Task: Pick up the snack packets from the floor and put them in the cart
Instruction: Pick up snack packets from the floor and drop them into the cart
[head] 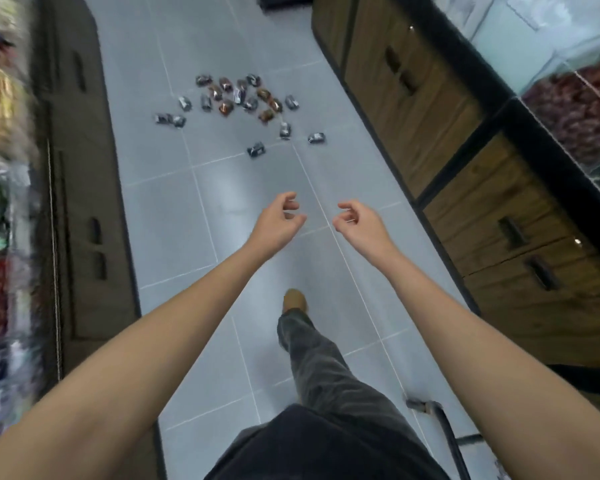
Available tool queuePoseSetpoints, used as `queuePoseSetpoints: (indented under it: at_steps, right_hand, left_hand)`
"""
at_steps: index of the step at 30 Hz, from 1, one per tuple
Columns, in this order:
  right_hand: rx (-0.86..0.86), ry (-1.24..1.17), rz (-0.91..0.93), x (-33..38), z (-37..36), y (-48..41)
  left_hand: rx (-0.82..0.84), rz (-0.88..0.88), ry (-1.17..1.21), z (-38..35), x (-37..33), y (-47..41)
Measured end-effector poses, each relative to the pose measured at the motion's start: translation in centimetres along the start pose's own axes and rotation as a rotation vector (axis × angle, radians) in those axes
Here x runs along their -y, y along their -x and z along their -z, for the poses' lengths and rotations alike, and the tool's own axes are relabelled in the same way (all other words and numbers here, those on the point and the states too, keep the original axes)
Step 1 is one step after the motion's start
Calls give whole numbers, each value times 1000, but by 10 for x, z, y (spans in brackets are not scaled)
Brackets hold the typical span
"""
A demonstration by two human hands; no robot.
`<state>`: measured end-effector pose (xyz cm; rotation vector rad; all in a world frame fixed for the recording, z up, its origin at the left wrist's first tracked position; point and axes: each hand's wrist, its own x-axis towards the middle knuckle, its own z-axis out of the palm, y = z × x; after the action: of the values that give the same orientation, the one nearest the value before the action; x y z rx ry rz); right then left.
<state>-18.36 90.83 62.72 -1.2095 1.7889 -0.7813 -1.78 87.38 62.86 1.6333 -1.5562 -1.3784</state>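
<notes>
Several small snack packets [238, 100], black-silver and brown-orange, lie scattered on the grey tiled floor ahead. Three stray ones sit nearest me, one of them a dark packet [256, 149]. My left hand [278, 221] and my right hand [359, 223] hang side by side in the air above the floor, well short of the packets. Both have loosely curled fingers and hold nothing. A black metal frame with a wheel [430, 408], probably the cart, shows at the lower right, mostly out of view.
Wooden drawer cabinets [465, 161] with glass bins above line the right side. A dark shelf unit [80, 188] with blurred goods lines the left. My leg and brown shoe [295, 299] step forward along the aisle between them.
</notes>
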Motion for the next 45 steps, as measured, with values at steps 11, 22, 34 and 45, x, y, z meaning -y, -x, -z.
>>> queuePoseSetpoints:
  at_steps: [11,22,34,45]
  right_hand:
    - [264,34,68,126,-92,-225]
    - [392,96,157,242,-180,-393]
    - [402,157,83,366,-298,-606]
    - [410,249,43,441,-354,-749]
  left_hand:
    - [-196,121,-24,151,-28,-184]
    - [-351,176,79,274,-23,-328]
    - [-329,215,103,440,-3,-545]
    - [-396,299,41,558,4,-706]
